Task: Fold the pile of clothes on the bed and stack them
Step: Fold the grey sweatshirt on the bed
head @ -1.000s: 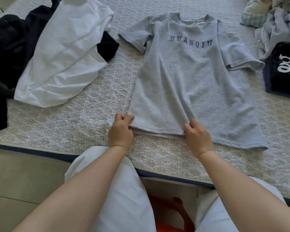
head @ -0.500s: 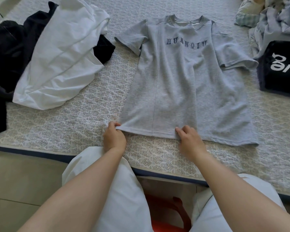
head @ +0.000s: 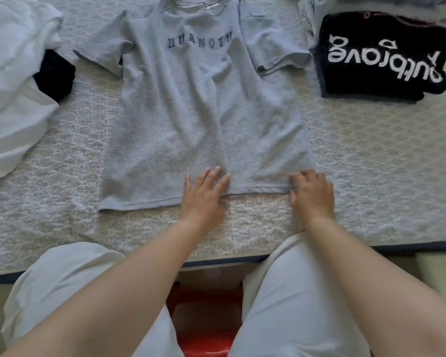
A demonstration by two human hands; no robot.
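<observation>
A grey T-shirt (head: 206, 109) printed "HUANQIU" was spread at centre frame on the bed (head: 371, 163). Its hem was pressed by the flat-fingered left hand (head: 204, 197) and pinched by the curled right hand (head: 310, 194). "Outbrave" seemed written on a folded black garment (head: 384, 52), upper right.

patterned bed (head: 371, 155) carries grey t-shirt (head: 204, 112), folded black garment (head: 381, 55), white clothes (head: 13, 99).

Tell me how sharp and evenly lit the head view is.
Head view: soft daylight, no hard shadows or glare; the white garment at the left is nearly blown out. The grey T-shirt lettering is slightly blurred, the folded black garment print is clearer. Wide-angle bowing curves the bed edge; forearms loom large.
</observation>
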